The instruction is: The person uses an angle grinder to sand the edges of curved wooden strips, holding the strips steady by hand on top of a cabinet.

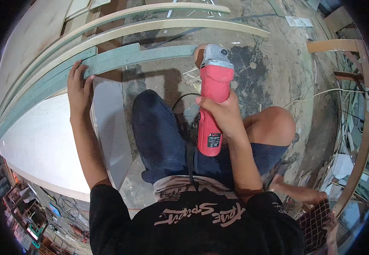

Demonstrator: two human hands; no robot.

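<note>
My right hand (225,112) is wrapped round the red body of an angle grinder (212,123), whose grey metal head points away from me. A tan disc (199,55) shows at the left of that head, right by the end of a pale green wooden strip (163,53). Whether disc and wood touch, I cannot tell. My left hand (81,80) grips the green strips near the edge of a white-topped bench (44,144), fingers over the top and thumb at the near side. These strips stick out past the bench edge over the floor.
Two long pale wooden strips (184,22) run beyond the green ones. A cable (320,91) crosses the floor (150,85) at right, near a wooden frame (365,119) and scrap pieces. Another person's leg (297,193) is at lower right. Cords and clutter lie at lower left.
</note>
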